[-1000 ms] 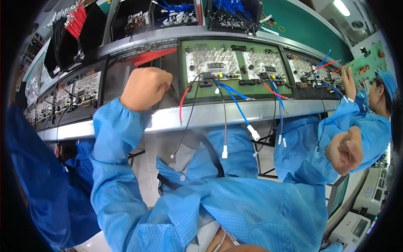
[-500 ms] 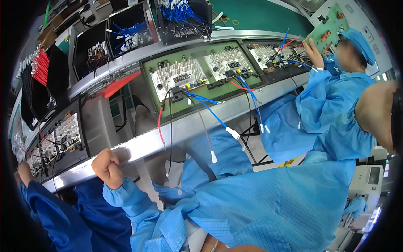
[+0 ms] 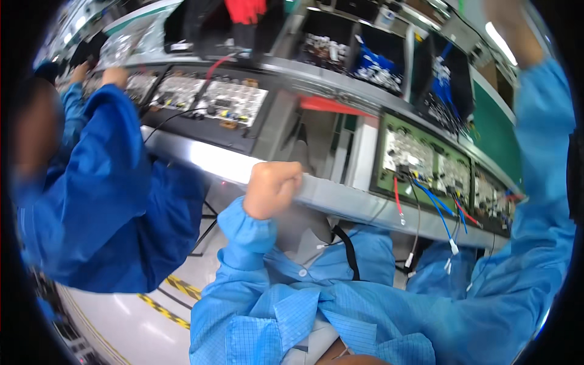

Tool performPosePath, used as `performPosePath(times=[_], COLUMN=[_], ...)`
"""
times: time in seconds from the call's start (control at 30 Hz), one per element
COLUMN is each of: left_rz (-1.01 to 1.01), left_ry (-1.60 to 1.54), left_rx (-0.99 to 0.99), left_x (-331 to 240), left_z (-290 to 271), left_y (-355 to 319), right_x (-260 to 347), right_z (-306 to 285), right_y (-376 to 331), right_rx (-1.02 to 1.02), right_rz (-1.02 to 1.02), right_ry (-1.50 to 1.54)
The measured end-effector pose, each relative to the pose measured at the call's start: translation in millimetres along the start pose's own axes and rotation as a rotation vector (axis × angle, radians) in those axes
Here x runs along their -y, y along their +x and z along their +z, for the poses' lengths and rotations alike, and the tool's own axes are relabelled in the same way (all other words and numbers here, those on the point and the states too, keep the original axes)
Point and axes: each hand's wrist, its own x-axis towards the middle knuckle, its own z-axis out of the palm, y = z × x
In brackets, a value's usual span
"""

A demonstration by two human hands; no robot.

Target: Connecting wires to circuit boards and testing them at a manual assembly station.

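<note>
My left hand (image 3: 272,188) is closed in a fist against the front edge of the metal rail (image 3: 328,193), with nothing visible in it. My right arm is raised along the right side, and my right hand (image 3: 514,30), smeared by motion, is high up at the top right beyond the bins; its fingers are not clear. To the right of my left hand, a green fixture (image 3: 380,176) carries white circuit boards (image 3: 409,153). Blue wires (image 3: 435,198) and a red wire (image 3: 398,194) hang from them over the rail.
Black bins hold blue wires (image 3: 378,64), brown wires (image 3: 322,52) and red wires (image 3: 244,11) behind the line. On the left, a co-worker in a dark blue sleeve (image 3: 106,176) reaches toward boards in a black fixture (image 3: 234,137). Yellow-black tape (image 3: 164,310) marks the floor.
The view has swung left, so the fixtures sit farther right and the left co-worker shows more. My right arm now shows raised at the right. My left fist stays at the rail.
</note>
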Motion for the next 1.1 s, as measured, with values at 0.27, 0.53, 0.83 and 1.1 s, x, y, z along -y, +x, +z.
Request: performPosePath(times=[0.27, 0.53, 0.83, 1.1], left_rz=[-0.032, 0.057, 0.116, 0.186], left_ry=[-0.033, 0.030, 0.008, 0.034], left_rx=[-0.114, -0.220, -0.263, -0.285], left_x=[4, 15, 27, 35], left_z=[-38, -58, -72, -66], left_y=[-31, -33, -29, -24], right_x=[-40, -44, -81, -198], right_z=[225, 295, 335, 292], right_y=[98, 153, 174, 94], right_rx=[0.344, 0.455, 0.304, 0.237], right_rz=[-0.704, -0.255, -0.018, -0.020], right_ry=[-0.346, -0.381, -0.150, -0.266])
